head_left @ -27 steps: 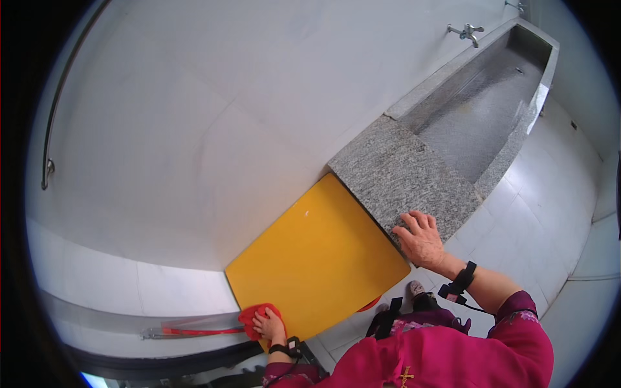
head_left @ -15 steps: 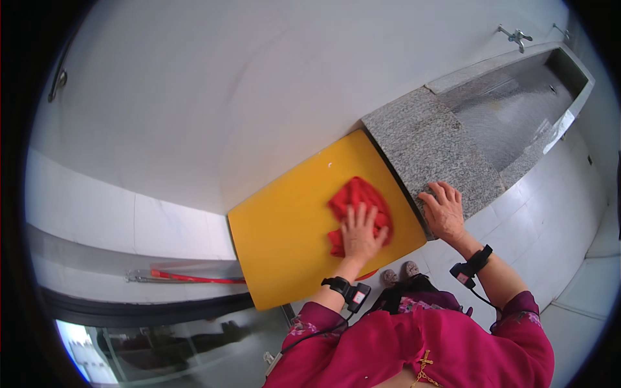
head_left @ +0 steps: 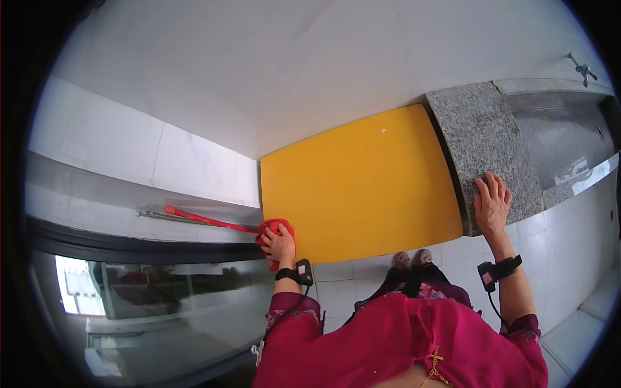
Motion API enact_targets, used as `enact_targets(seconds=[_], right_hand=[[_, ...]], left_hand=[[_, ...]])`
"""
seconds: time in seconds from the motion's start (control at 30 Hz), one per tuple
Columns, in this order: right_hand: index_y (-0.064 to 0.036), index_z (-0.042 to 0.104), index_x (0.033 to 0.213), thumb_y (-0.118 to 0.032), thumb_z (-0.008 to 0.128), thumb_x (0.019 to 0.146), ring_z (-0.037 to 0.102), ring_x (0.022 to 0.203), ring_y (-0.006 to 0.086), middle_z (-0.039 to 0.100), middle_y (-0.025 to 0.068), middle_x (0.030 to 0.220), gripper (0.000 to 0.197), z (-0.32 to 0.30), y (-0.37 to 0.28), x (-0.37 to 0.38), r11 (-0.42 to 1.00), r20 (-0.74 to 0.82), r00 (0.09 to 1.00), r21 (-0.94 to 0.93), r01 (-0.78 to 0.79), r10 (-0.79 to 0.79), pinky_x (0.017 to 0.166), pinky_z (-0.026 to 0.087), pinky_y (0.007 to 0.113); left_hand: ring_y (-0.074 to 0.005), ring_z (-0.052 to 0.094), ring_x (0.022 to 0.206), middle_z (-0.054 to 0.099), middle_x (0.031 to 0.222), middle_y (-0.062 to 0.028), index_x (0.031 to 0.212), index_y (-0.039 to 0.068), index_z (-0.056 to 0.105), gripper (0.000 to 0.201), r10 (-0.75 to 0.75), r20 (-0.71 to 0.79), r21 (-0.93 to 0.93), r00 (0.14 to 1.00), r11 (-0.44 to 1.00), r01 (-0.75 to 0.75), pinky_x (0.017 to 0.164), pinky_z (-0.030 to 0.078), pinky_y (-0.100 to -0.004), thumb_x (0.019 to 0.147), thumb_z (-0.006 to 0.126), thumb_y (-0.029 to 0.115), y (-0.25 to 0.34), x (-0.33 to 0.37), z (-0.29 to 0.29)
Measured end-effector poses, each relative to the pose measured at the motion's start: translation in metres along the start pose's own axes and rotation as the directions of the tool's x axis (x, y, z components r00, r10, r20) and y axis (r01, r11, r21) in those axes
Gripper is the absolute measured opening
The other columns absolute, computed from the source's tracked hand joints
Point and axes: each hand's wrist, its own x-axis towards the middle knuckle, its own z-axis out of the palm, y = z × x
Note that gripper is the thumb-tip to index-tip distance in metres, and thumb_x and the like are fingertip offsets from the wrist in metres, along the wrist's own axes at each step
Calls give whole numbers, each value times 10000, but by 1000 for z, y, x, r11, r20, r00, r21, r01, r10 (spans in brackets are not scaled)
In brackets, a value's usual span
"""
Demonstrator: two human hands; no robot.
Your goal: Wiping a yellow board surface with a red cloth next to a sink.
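Note:
A bunched red cloth (head_left: 266, 229) lies at the near left corner of the yellow tabletop (head_left: 362, 187), part of it hanging over the edge. My left hand (head_left: 281, 247) presses down on it, fingers bent over the fabric; the palm side is hidden. On the near edge of the speckled granite counter (head_left: 475, 123) rests my right hand (head_left: 493, 205), holding nothing, its fingers slightly bent and apart. A small white mark (head_left: 383, 131) shows toward the far right of the yellow surface.
A stone sink (head_left: 559, 136) adjoins the counter on the right, with a metal tap (head_left: 584, 70) on the wall above it. Left of the table, a red-ended pole (head_left: 207, 218) lies along a ledge. A glass pane (head_left: 194, 304) stands at lower left.
My left hand has swept the red cloth from the table's right half to its near left corner. My right hand stays on the granite edge. The view has shifted leftward.

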Motion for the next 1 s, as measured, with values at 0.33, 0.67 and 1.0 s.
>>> enact_targets(seconds=[0.33,0.67,1.0], right_hand=[[-114,530,1157,-134,565,826,353,1251,295,445,106,1280,334,-5,3,-3,999,18,1000,-38,-25,25,1015,247,486],[-127,543,1132,-129,587,791,380,1228,286,462,90,1258,343,-4,6,-3,998,-3,999,-43,-45,45,1006,275,473],[-130,562,1094,-143,602,774,405,1197,280,489,82,1212,322,-10,-2,3,997,-4,999,55,-50,50,977,300,473]], left_hand=[[-430,164,1344,262,1461,-124,1381,155,347,626,561,50,-43,826,828,-559,1038,190,-616,877,403,523,118,-70,21],[-407,181,1347,321,1429,-133,1316,152,458,600,995,32,-263,-92,-81,-961,1026,211,-626,837,478,513,213,-181,43],[-418,240,1319,346,1409,-145,1325,131,430,598,998,-26,-120,64,61,-991,1008,270,-582,845,506,480,204,-71,38]])
